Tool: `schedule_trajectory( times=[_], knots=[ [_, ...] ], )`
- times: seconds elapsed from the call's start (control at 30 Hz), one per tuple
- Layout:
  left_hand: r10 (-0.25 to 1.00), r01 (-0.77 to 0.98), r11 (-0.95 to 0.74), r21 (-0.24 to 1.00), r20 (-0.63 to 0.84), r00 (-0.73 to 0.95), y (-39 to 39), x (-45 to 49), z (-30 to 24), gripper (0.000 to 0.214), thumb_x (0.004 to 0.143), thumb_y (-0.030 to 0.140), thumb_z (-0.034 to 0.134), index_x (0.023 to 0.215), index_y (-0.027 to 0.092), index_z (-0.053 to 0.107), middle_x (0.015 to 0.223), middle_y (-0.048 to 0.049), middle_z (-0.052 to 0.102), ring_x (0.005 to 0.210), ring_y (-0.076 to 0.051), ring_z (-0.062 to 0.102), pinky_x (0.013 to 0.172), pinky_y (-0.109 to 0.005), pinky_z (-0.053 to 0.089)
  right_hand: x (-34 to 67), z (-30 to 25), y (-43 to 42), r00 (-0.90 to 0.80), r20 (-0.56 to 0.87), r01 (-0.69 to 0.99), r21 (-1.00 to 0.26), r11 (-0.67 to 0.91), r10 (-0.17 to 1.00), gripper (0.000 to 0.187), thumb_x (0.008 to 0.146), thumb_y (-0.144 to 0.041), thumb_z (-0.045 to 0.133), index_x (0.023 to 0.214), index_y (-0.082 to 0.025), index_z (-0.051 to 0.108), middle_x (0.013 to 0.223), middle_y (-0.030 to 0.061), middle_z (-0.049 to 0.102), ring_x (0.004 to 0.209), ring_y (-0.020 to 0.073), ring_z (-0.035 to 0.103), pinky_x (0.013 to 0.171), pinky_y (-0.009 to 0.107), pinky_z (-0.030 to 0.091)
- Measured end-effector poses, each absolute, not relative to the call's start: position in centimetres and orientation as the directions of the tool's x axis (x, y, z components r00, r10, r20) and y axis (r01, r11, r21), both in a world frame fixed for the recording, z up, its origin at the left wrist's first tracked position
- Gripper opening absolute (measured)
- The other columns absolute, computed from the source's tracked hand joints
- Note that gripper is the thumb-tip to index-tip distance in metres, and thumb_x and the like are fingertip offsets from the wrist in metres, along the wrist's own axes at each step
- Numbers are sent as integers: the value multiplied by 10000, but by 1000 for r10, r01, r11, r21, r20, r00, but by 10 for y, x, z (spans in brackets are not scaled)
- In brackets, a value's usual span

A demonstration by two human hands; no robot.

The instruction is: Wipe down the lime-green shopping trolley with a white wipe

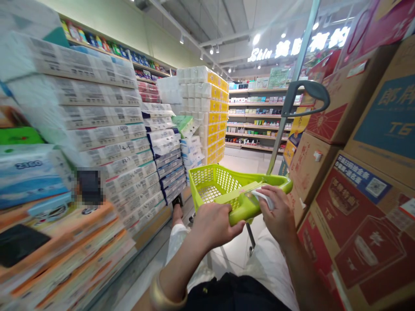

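Observation:
In front of me stands a lime-green shopping cart point(190, 183) with a perforated basket; no goods show in the part of it I can see. My left hand point(214, 224) is wrapped around the near left part of the cart's handle point(249, 211). My right hand point(280, 214) is closed on a crumpled white wipe point(266, 199), a tissue or thin cloth, and presses it against the right part of the handle. Some of the wipe is hidden under the fingers.
Wrapped paper packs point(106, 116) rise in tall stacks on the left. Cardboard cartons point(372, 224) crowd the right side. A slanted metal pole with a grey loop handle point(287, 101) stands beyond the cart. Stocked shelves point(256, 103) line the back.

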State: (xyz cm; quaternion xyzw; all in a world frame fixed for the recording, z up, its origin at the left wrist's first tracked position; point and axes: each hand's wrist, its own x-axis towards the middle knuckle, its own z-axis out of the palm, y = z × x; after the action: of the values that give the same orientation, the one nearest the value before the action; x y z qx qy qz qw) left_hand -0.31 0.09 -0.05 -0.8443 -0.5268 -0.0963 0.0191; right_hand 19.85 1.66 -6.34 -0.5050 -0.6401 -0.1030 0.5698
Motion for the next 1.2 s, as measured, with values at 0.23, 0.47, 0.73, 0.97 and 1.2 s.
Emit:
schedule_trajectory(
  times=[0.23,0.47,0.73,0.97,1.2],
  knots=[
    [883,892,-447,72,195,427,0,-3,-1,495,823,645,485,913,226,732,852,-104,770,861,-329,727,748,-400,527,174,-63,0,-63,865,665,-336,667,498,246,914,-193,537,1114,-233,674,1111,72,716,1145,235,627,1032,439,501],
    [884,892,-448,62,178,432,0,-2,1,522,825,663,478,939,221,732,881,-106,772,876,-333,724,752,-404,525,188,-67,9,64,873,737,-368,567,483,244,950,-229,510,1123,-237,682,1149,78,718,1153,254,622,1041,489,473],
    [880,889,-450,78,208,427,0,-2,-1,452,836,609,469,928,253,734,872,-89,773,878,-305,725,760,-380,523,168,-67,-6,-209,864,646,-230,728,458,270,930,-187,538,1138,-282,681,1140,23,732,1212,224,602,1101,460,416],
    [890,897,-436,73,179,419,-2,-1,2,526,824,657,479,957,217,733,885,-118,768,883,-324,718,762,-394,519,189,-66,8,121,865,761,-396,515,486,235,959,-274,500,1060,-251,711,1110,65,734,1127,254,637,1049,482,447],
    [895,898,-429,101,181,408,-4,-1,4,455,836,602,480,933,235,731,884,-103,771,899,-311,719,786,-388,510,171,-62,-5,-191,810,705,-279,652,554,237,956,-246,515,1091,-312,699,1140,-6,741,1216,216,607,1163,468,277]
  ],
)
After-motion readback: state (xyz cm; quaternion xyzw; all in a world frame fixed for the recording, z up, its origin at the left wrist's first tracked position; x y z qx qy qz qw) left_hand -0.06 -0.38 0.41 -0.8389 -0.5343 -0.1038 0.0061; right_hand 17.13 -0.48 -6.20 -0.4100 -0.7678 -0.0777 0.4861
